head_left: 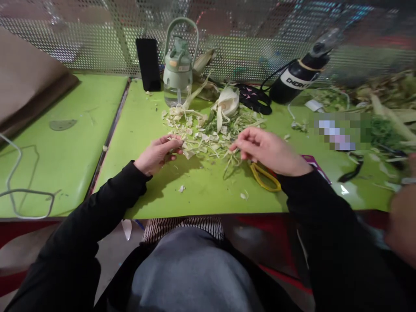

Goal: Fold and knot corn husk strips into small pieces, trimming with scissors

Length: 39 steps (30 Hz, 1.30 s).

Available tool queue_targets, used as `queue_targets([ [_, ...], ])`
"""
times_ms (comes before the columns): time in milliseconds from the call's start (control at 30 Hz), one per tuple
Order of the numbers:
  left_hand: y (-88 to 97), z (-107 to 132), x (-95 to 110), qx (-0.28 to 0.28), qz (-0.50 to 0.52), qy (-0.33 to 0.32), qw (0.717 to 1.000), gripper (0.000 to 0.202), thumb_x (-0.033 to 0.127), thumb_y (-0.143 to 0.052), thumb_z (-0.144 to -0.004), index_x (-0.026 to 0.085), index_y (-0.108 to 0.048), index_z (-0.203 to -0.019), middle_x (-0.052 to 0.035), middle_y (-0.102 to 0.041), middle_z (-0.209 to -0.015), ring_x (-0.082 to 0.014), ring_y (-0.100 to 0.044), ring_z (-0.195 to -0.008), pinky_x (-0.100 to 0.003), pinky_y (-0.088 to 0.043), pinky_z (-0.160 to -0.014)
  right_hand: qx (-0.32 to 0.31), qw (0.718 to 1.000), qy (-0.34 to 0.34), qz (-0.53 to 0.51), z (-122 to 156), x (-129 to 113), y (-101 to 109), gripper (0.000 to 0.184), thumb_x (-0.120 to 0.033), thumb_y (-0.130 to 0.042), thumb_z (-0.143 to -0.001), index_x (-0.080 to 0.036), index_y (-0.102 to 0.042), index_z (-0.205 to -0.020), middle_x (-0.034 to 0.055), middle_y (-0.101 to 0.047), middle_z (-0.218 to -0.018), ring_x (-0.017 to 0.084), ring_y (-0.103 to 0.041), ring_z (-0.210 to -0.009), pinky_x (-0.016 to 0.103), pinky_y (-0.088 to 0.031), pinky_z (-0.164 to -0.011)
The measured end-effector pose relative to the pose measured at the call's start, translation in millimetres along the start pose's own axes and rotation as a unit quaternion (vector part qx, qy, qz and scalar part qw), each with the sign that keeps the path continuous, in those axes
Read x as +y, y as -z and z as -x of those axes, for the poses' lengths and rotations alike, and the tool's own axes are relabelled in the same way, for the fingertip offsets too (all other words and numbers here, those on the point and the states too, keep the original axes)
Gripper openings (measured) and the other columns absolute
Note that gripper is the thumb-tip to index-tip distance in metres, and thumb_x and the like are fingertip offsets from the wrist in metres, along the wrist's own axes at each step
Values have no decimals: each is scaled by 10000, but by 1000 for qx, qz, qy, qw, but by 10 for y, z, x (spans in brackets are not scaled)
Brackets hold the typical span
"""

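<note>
My left hand (158, 152) rests on the green table (201, 190) with fingers curled, pinching a pale husk scrap at the left edge of a pile of cut husk pieces (201, 132). My right hand (268, 150) is at the pile's right edge, fingers pinched on thin green-white strips that trail down onto the table. Yellow-handled scissors (264, 177) lie under and just in front of my right hand. A whole pale husked piece (227, 103) lies at the back of the pile.
A green water bottle (178, 69), a black phone (148, 64), a black bottle (300, 77) and a black patterned cloth (255, 97) stand along the perforated back wall. More plant stalks (386, 117) lie at right. Another person's hand (403, 216) is at the right edge. A cable (19, 190) lies left.
</note>
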<state>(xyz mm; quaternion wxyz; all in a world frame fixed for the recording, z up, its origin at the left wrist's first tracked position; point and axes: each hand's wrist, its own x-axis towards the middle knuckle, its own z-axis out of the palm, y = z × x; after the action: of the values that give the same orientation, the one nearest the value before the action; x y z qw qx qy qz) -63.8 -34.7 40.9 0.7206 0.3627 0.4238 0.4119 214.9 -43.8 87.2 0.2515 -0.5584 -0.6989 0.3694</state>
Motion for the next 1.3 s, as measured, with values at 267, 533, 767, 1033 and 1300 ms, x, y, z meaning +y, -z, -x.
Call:
queue_targets([
  [267,-50,30,5,-15,26,-11,999,99,120,-674,-828,142,-578,-818,4,-679,-792,-25,-596,-589,-116,-386,-464,65,987,73,-125,71,-273,192,148,-250,-699,-847,-245,-552,-869,9,-673,-734,96,-482,-491,262,-330,-390],
  [533,-665,76,135,-166,-66,-51,983,69,115,-649,-851,147,-588,-858,9,-671,-733,-54,-628,-636,-136,-279,-425,51,979,142,-139,-54,-382,-71,206,-383,-693,-891,-231,-557,-922,18,-684,-791,112,-570,-570,262,-416,-441],
  [767,-637,-164,172,-147,-253,-80,953,37,99,-624,-881,129,-612,-863,-19,-697,-733,-75,-601,-608,-185,-417,-519,276,917,165,-236,-121,-377,391,118,-198,-667,-903,-240,-568,-852,-29,-723,-830,59,-625,-671,216,-429,-532],
  [1033,-363,-186,688,86,-351,-272,892,170,61,-742,-775,137,-622,-681,-58,-709,-932,-43,-532,-584,-183,-368,-503,249,927,158,-231,-110,-368,510,129,-256,-709,-864,-244,-581,-853,-24,-689,-803,95,-639,-666,211,-482,-511],
  [1300,-830,150,611,-118,-171,-136,969,42,117,-641,-892,123,-601,-903,-3,-678,-707,-64,-634,-633,-170,-316,-475,167,954,173,-178,-146,-429,110,161,-364,-679,-878,-238,-581,-902,6,-684,-830,128,-646,-676,259,-521,-544],
])
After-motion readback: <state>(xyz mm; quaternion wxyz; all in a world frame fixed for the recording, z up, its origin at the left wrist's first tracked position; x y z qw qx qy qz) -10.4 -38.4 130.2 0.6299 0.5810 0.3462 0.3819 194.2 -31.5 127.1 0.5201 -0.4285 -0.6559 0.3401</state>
